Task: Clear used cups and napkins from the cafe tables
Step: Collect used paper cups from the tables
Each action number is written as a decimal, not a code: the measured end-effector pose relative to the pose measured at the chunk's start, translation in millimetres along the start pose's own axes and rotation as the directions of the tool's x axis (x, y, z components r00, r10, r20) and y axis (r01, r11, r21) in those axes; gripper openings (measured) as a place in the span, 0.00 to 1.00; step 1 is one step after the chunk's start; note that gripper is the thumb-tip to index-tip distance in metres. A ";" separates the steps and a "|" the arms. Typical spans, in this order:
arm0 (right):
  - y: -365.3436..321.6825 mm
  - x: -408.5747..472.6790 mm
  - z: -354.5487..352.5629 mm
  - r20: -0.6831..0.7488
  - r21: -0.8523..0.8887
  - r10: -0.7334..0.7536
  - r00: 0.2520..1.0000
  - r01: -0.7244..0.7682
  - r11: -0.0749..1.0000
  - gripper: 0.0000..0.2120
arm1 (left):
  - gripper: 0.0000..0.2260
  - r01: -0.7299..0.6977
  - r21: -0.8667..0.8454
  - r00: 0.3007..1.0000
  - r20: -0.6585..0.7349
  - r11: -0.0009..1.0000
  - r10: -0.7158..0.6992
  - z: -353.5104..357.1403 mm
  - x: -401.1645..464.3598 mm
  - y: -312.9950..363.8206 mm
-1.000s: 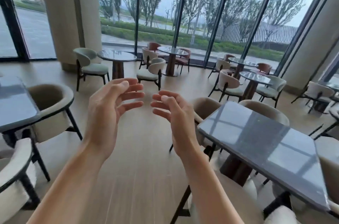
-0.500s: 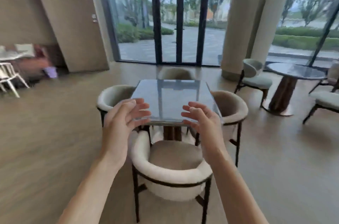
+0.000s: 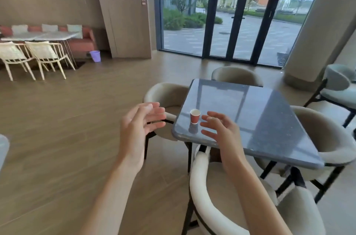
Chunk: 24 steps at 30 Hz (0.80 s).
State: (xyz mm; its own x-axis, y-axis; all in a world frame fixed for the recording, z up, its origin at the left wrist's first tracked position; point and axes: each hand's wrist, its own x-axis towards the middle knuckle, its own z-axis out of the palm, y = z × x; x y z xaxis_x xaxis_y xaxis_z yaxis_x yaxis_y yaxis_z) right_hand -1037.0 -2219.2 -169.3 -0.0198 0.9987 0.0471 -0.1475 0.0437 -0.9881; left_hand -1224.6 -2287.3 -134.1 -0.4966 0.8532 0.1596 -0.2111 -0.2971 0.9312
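A small red paper cup (image 3: 195,116) stands upright near the front left corner of a dark grey square table (image 3: 256,117). My left hand (image 3: 139,126) is raised to the left of the table, over the floor, with fingers spread and holding nothing. My right hand (image 3: 219,129) hovers in front of the table's near edge, just right of the cup, fingers loosely bent and empty. Neither hand touches the cup. No napkin shows on this table.
Cream armchairs ring the table: one right below me (image 3: 221,206), one on the left (image 3: 165,98), one behind (image 3: 237,75), one on the right (image 3: 327,138). A purple bin (image 3: 95,55) stands by a far sofa and white chairs (image 3: 44,55). A pillar (image 3: 319,28) rises right.
My view has swung left across the room from the window tables to this table, and the red cup has come into sight. Both hands stay raised and empty.
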 end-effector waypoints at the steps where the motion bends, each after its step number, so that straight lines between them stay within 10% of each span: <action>1: 8.2 16.6 12.2 -0.027 -0.015 0.008 1.000 -0.008 1.000 0.07 | 0.14 0.025 0.002 1.000 0.009 1.000 -0.025 -5.4 24.0 -8.8; 13: 77.7 161.7 108.1 -0.269 -0.259 0.081 0.960 -0.153 0.954 0.14 | 0.08 0.308 0.073 0.933 0.170 0.948 -0.317 -35.6 244.9 -93.5; 24: 189.2 334.5 118.4 -0.252 -0.722 0.133 0.959 -0.278 0.634 0.39 | 0.08 0.475 0.200 0.853 0.133 0.857 -0.504 -37.0 397.8 -197.6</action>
State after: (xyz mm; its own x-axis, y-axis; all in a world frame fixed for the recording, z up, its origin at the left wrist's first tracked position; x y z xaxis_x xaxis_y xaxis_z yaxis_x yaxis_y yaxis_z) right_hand -1188.7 -1880.0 -323.1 0.2105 0.9698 -0.1230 0.6259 -0.2304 -0.7451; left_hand -1411.6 -1905.0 -266.7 -0.2056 0.9348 -0.2897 -0.2485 0.2364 0.9393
